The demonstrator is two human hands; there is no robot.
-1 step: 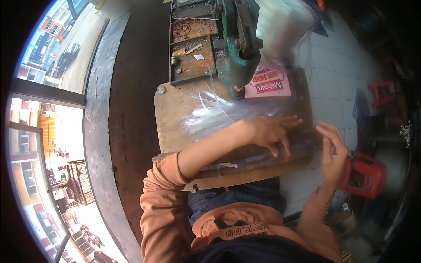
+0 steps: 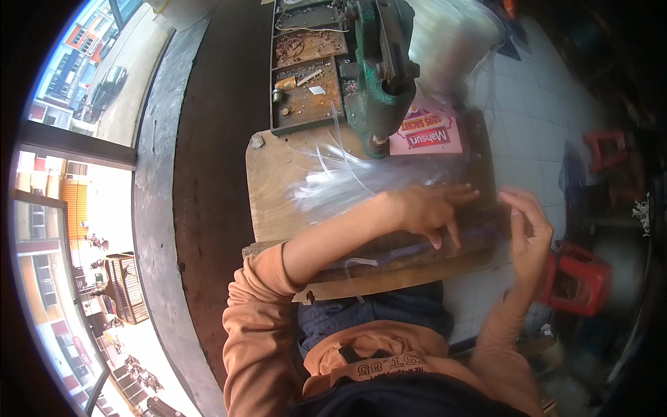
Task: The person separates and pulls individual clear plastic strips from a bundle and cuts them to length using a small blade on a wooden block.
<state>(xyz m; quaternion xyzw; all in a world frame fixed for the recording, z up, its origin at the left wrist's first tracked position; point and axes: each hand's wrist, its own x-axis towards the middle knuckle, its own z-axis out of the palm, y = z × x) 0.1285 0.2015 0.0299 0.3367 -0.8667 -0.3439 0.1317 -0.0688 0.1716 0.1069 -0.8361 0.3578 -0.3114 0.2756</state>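
My left hand (image 2: 427, 214) reaches across a wooden board (image 2: 267, 191), palm down, with its fingers spread to the right and toward me. Beyond its wrist lies a loose pile of clear plastic strips (image 2: 330, 182). A glossy, see-through streak shows on the board below the hand; I cannot make out what it is. Just past the board's right edge, my right hand (image 2: 531, 229) is raised with its fingers curved and a gap between them and the thumb. Nothing shows in either hand. Over the pile's far side stands a worn green metal press (image 2: 381, 104).
A compartmented metal tray (image 2: 273, 97) with rusty bits sits left of the press. To the press's right are a pink printed card (image 2: 425, 137) and a large clear plastic bag (image 2: 451, 42). A red stool (image 2: 587, 278) stands on the tiled floor at right. A dark bench (image 2: 222, 125) runs along the left.
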